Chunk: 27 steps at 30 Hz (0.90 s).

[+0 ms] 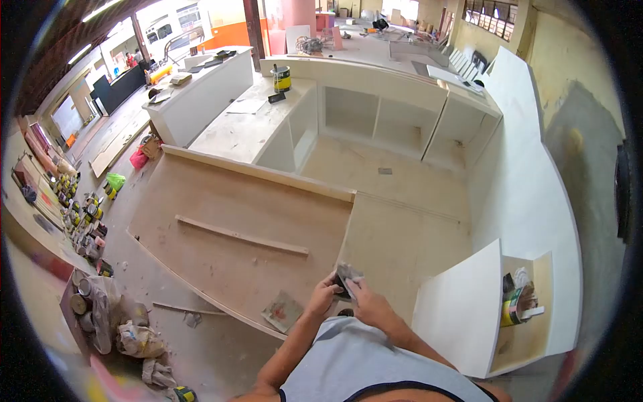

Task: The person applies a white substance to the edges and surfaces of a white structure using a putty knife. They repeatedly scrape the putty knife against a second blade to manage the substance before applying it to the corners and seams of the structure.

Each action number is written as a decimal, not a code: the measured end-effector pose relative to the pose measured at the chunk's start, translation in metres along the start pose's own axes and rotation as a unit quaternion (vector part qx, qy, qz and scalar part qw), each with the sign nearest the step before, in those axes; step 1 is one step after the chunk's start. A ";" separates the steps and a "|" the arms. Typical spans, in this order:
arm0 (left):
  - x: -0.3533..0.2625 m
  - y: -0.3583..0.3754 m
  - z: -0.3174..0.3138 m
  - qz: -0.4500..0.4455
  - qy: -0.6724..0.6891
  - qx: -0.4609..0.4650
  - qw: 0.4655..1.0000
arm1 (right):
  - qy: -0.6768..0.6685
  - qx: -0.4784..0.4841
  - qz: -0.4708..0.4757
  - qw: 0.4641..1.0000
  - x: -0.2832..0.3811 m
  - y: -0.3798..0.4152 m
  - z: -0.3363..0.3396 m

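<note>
Both my hands are held together in front of my chest, over the near edge of a big wooden panel (248, 201). My left hand (323, 295) and my right hand (365, 303) both grip a small folded grey sheet, probably sandpaper (347, 275). Another worn sheet with reddish stains (282, 311) lies flat on the panel just left of my left hand. A loose wooden strip (241, 234) lies across the panel farther off.
Unfinished white cabinets (375, 114) curve around the back and right. A paint can (282, 78) stands on the counter. An open cabinet at right holds cans and tape (517, 305). Several cans (84, 214) and rags (137, 338) litter the floor at left.
</note>
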<state>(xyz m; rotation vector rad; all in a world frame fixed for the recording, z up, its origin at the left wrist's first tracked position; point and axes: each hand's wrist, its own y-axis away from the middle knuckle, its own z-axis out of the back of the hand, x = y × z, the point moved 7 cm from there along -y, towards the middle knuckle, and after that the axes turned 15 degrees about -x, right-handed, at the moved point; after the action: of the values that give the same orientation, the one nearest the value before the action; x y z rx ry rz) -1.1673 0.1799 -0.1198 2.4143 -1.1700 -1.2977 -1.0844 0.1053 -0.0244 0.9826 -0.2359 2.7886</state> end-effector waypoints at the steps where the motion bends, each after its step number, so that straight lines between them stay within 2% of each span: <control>1: -0.001 0.005 -0.003 0.007 -0.002 -0.005 1.000 | 0.011 -0.015 -0.018 1.000 0.002 -0.002 0.006; 4: -0.021 0.019 -0.022 -0.087 -0.057 0.030 0.994 | -0.014 -0.058 -0.030 0.998 0.004 -0.008 0.017; 5: -0.018 0.017 -0.018 -0.085 -0.057 0.028 0.994 | -0.048 -0.090 -0.020 0.995 0.006 -0.011 0.023; 7: -0.018 0.018 -0.018 -0.097 -0.069 0.047 0.992 | -0.076 -0.074 -0.047 0.993 0.008 -0.008 0.023; 9: -0.025 0.025 -0.031 -0.105 -0.070 0.057 0.990 | -0.103 -0.126 0.018 0.987 0.019 -0.006 0.026; 11: -0.031 0.024 -0.033 -0.163 -0.054 0.035 0.984 | -0.086 -0.112 0.025 0.990 0.030 0.001 0.020; 14: -0.030 0.026 -0.035 -0.114 0.002 0.016 0.993 | -0.045 -0.077 0.029 0.996 0.035 0.005 0.016; 16: -0.023 0.024 -0.036 -0.098 -0.030 -0.001 0.995 | -0.018 -0.058 0.021 0.998 0.028 0.001 0.015; 18: -0.012 0.019 -0.028 -0.077 -0.063 -0.019 0.995 | -0.030 -0.171 0.070 0.982 0.024 -0.008 0.028; 20: -0.005 0.007 -0.020 -0.122 -0.121 -0.004 0.985 | -0.018 -0.163 0.066 0.984 0.024 -0.007 0.025; 23: -0.007 0.008 -0.017 -0.079 -0.072 0.024 0.994 | -0.023 -0.131 0.067 0.989 0.029 0.002 0.017; 24: -0.020 0.016 -0.021 -0.243 -0.244 0.025 0.939 | -0.016 -0.143 0.064 0.988 0.027 0.000 0.017; 26: -0.027 0.012 -0.026 -0.165 -0.181 0.013 0.970 | -0.002 -0.169 0.039 0.985 0.024 -0.005 0.022; 27: -0.033 0.012 -0.029 -0.153 -0.216 0.012 0.964 | 0.007 -0.185 0.019 0.983 0.022 -0.011 0.027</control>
<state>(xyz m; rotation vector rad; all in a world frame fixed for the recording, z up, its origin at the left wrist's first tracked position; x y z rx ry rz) -1.1626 0.1892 -0.0752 2.4761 -0.9180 -1.9921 -1.0826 0.1128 0.0115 0.8728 -0.7445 2.6423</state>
